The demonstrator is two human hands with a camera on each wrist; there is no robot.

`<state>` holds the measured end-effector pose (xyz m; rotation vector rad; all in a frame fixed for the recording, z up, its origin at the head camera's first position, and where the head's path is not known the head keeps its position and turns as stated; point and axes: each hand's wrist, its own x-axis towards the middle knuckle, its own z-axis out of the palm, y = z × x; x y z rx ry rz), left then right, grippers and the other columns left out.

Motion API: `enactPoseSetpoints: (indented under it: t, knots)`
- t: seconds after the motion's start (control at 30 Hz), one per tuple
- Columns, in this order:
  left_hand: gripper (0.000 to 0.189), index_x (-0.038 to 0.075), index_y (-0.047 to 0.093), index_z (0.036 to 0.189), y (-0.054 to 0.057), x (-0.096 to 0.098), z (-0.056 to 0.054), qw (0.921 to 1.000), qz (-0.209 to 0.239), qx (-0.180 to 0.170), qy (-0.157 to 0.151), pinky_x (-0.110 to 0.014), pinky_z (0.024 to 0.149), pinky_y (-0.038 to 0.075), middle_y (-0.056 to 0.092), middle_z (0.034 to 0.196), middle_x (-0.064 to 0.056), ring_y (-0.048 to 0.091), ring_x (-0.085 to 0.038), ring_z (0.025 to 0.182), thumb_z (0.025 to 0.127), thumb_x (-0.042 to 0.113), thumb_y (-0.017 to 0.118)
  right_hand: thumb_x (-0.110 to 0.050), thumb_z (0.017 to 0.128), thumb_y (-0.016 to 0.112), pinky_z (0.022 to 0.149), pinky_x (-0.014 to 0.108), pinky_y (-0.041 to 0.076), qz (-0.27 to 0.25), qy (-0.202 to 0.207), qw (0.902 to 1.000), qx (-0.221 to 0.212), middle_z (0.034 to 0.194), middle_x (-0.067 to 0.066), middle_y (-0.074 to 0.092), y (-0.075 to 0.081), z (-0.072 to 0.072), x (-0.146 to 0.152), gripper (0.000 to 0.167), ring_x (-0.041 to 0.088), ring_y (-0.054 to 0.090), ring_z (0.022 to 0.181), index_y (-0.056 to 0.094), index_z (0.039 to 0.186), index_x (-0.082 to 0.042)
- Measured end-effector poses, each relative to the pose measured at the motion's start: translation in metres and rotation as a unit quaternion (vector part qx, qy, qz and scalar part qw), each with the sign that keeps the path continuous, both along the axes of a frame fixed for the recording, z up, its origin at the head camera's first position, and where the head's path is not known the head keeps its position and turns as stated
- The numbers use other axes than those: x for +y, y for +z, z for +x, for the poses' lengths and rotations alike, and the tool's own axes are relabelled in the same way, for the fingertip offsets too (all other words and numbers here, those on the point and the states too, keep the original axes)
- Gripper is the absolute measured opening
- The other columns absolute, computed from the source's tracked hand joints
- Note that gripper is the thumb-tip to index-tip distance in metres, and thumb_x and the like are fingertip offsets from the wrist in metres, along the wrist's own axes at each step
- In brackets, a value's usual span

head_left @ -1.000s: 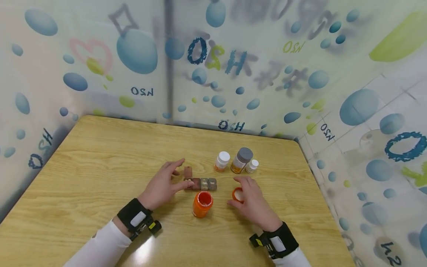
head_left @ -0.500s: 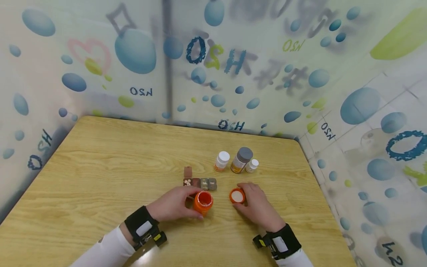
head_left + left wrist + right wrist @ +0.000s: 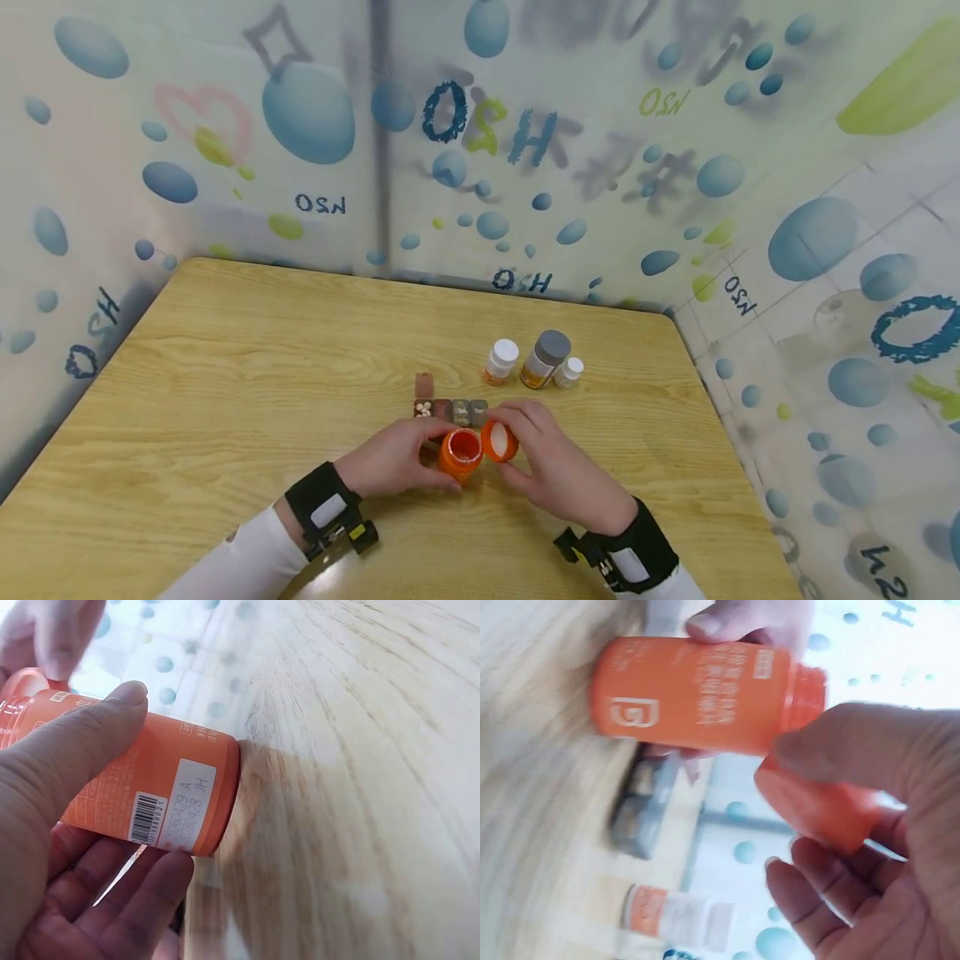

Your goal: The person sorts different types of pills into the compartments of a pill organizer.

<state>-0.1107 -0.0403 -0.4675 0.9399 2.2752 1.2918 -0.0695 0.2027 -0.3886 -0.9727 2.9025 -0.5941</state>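
An orange pill bottle stands uncapped on the table, its threaded neck showing in the right wrist view. My left hand grips it, thumb on the near side and fingers round the far side. Between thumb and fingers my right hand pinches the orange cap, tilted with its white inner face towards the bottle, right beside the bottle's mouth. Just behind the bottle lies a small pill organizer with several compartments. Its leftmost lid is flipped up, and white pills show in that compartment.
Behind the organizer, to the right, stand a white bottle with an orange label, a grey-capped bottle and a small white bottle. The wooden table meets a patterned curtain at its back edge.
My left hand has come from the organizer to the orange bottle and gripped it. My right hand has picked the cap up from the table and brought it left to the bottle's mouth.
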Motion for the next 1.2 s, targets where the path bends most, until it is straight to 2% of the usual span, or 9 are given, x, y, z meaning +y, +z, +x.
enactPoseSetpoints:
  t: [0.13,0.2,0.37,0.53,0.67,0.83,0.97,1.03,1.2]
  knots:
    - [0.052,0.04,0.053,0.113,-0.001,0.0,0.0,1.0,0.004,0.002,-0.006,-0.026,0.086,0.044,0.057,0.108,0.023,0.055,-0.002,0.093,0.067,0.046,0.075,-0.028,0.078,0.072,0.095,0.024,0.039,-0.024,0.033,0.9992,0.001,0.131,-0.011,0.039,0.008,-0.002,-0.009,0.072,0.002,0.034,0.118,0.031,0.137,-0.028]
    - [0.052,0.04,0.053,0.114,-0.001,-0.001,-0.001,0.9999,0.006,0.006,-0.008,-0.026,0.086,0.044,0.057,0.108,0.022,0.055,-0.002,0.093,0.067,0.046,0.075,-0.029,0.078,0.072,0.095,0.024,0.038,-0.035,0.051,0.9981,-0.003,0.13,-0.01,0.041,0.01,-0.003,-0.014,0.072,0.002,0.037,0.116,0.031,0.137,-0.025]
    - [0.051,0.039,0.052,0.114,-0.002,-0.001,-0.001,0.9999,0.001,0.007,-0.008,-0.025,0.084,0.045,0.057,0.107,0.021,0.055,-0.003,0.092,0.068,0.047,0.074,-0.033,0.083,0.067,0.094,0.024,0.039,-0.032,0.08,0.9962,-0.014,0.13,-0.009,0.042,0.009,-0.005,-0.023,0.06,0.004,0.039,0.115,0.04,0.134,-0.02]
    - [0.055,0.041,0.049,0.119,-0.002,-0.002,-0.002,0.9998,0.004,0.013,-0.012,-0.024,0.085,0.045,0.055,0.111,0.022,0.054,-0.002,0.094,0.07,0.048,0.073,-0.035,0.087,0.061,0.094,0.025,0.039,-0.009,0.089,0.9958,-0.019,0.133,-0.013,0.038,0.007,-0.006,-0.029,0.052,0.002,0.035,0.118,0.044,0.134,-0.023]
    - [0.054,0.041,0.049,0.118,-0.003,-0.004,-0.004,0.9998,0.007,0.013,-0.014,-0.024,0.084,0.045,0.055,0.11,0.021,0.054,-0.003,0.092,0.07,0.048,0.072,-0.04,0.085,0.061,0.092,0.025,0.041,-0.004,0.075,0.9972,-0.008,0.13,-0.012,0.041,0.005,-0.007,-0.032,0.052,0.002,0.037,0.114,0.046,0.132,-0.023]
    - [0.05,0.038,0.053,0.113,-0.005,-0.004,-0.005,0.9999,0.006,0.007,-0.009,-0.024,0.08,0.046,0.057,0.105,0.02,0.054,-0.005,0.089,0.069,0.053,0.071,-0.056,0.076,0.062,0.086,0.023,0.044,0.0,0.022,0.9997,0.011,0.118,-0.011,0.046,0.001,-0.007,-0.036,0.059,0.002,0.042,0.102,0.05,0.123,-0.023]
    - [0.053,0.038,0.053,0.114,-0.005,-0.003,-0.004,0.9999,0.006,0.011,-0.009,-0.022,0.08,0.046,0.057,0.107,0.02,0.055,-0.003,0.092,0.068,0.056,0.069,-0.062,0.073,0.061,0.087,0.023,0.044,0.0,0.011,0.9999,0.012,0.121,-0.011,0.044,-0.001,-0.006,-0.035,0.065,0.003,0.042,0.103,0.047,0.126,-0.025]
    - [0.052,0.038,0.053,0.114,-0.005,-0.003,-0.004,0.9998,0.008,0.016,-0.01,-0.022,0.081,0.046,0.057,0.107,0.02,0.055,-0.003,0.091,0.068,0.056,0.069,-0.058,0.076,0.061,0.09,0.025,0.042,-0.008,0.025,0.9996,0.009,0.128,-0.011,0.04,0.0,-0.005,-0.032,0.067,0.004,0.04,0.11,0.041,0.132,-0.027]
    - [0.053,0.038,0.051,0.116,-0.004,-0.002,-0.003,0.9994,0.01,0.031,-0.009,-0.024,0.083,0.045,0.056,0.109,0.021,0.055,-0.002,0.091,0.069,0.05,0.073,-0.031,0.087,0.058,0.098,0.028,0.036,-0.021,0.079,0.9967,-0.004,0.14,-0.012,0.03,0.002,-0.004,-0.025,0.063,0.005,0.031,0.124,0.027,0.142,-0.029]
